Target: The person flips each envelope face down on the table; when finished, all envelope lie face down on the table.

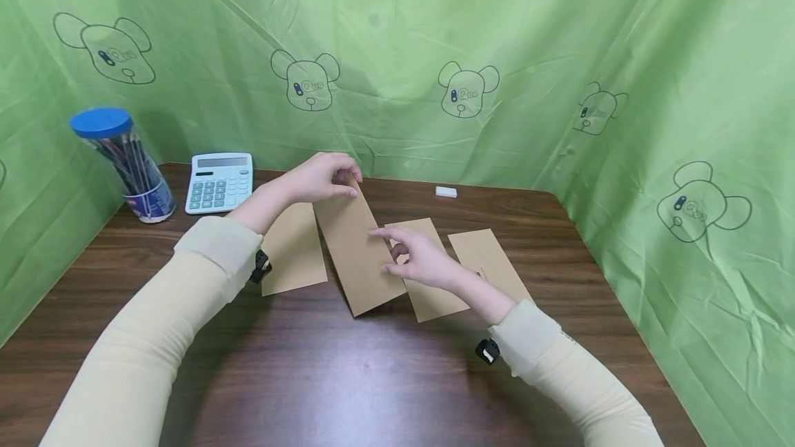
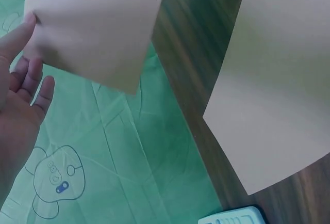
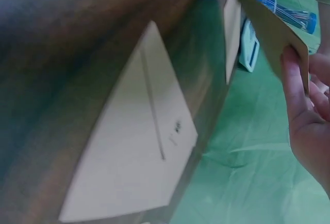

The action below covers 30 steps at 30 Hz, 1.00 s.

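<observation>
A brown kraft envelope (image 1: 354, 247) stands tilted, its top end raised and its lower end near the table. My left hand (image 1: 326, 176) pinches the top end between thumb and fingers; the left wrist view shows the held envelope (image 2: 98, 33) beside that hand (image 2: 20, 90). My right hand (image 1: 425, 257) is at the envelope's right edge, index finger stretched over its face, thumb apart lower down. Flat on the table lie other brown envelopes: one to the left (image 1: 295, 254), one under the right hand (image 1: 431, 295), one farther right (image 1: 491, 261) with a small dark printed mark.
A light blue calculator (image 1: 219, 183) lies at the back left, beside a clear tub of pencils (image 1: 133, 164) with a blue lid. A small white block (image 1: 446, 192) sits near the back edge of the dark wooden table (image 1: 348, 385). Green curtain (image 1: 385, 19) surrounds the table.
</observation>
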Available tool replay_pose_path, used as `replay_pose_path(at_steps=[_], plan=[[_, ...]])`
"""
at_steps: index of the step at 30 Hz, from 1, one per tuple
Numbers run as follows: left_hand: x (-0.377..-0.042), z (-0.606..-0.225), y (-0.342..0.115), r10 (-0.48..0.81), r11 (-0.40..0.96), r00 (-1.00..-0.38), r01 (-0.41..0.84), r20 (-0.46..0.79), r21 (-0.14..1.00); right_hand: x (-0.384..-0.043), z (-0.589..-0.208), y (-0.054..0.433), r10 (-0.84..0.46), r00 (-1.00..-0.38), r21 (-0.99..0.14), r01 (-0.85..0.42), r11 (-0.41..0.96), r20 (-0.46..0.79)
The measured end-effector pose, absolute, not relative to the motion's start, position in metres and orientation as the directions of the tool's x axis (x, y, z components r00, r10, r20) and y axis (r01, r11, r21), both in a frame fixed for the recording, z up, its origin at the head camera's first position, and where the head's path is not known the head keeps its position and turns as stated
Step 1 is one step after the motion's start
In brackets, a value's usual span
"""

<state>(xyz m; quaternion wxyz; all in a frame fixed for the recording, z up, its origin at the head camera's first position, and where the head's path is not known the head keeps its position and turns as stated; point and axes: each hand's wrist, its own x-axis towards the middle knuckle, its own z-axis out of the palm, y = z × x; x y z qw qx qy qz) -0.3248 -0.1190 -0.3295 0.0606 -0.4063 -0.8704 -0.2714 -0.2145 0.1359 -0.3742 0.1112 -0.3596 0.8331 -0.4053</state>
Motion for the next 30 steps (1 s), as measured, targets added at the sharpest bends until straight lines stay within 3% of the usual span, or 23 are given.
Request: replay_pose_path(at_steps=[4, 8, 12, 17, 22, 30], plan=[[-0.324, -0.332, -0.120, 0.668, 0.527, -0.669, 0.735, 0.326, 0.427, -0.215, -0.386, 0.137, -0.640, -0.758, -0.804, -0.454, 0.383, 0.124], [-0.324, -0.337, -0.127, 0.643, 0.568, -0.717, 0.683, 0.270, 0.459, -0.215, -0.395, 0.139, -0.591, -0.801, -0.869, -0.355, 0.345, 0.093], [-0.324, -0.344, -0.136, 0.619, 0.613, -0.771, 0.592, 0.147, 0.523, -0.212, -0.396, 0.141, -0.552, -0.834, -0.930, -0.225, 0.292, 0.028], [-0.325, -0.358, -0.146, 0.612, 0.656, -0.791, 0.513, 0.007, 0.554, -0.216, -0.409, 0.142, -0.534, -0.845, -0.971, -0.117, 0.209, -0.013], [-0.327, -0.368, -0.148, 0.611, 0.643, -0.791, 0.510, 0.020, 0.571, -0.222, -0.418, 0.140, -0.542, -0.839, -0.974, -0.093, 0.206, -0.034], [-0.333, -0.389, -0.144, 0.618, 0.624, -0.781, 0.557, 0.091, 0.548, -0.232, -0.424, 0.143, -0.521, -0.852, -0.908, -0.177, 0.380, -0.053]])
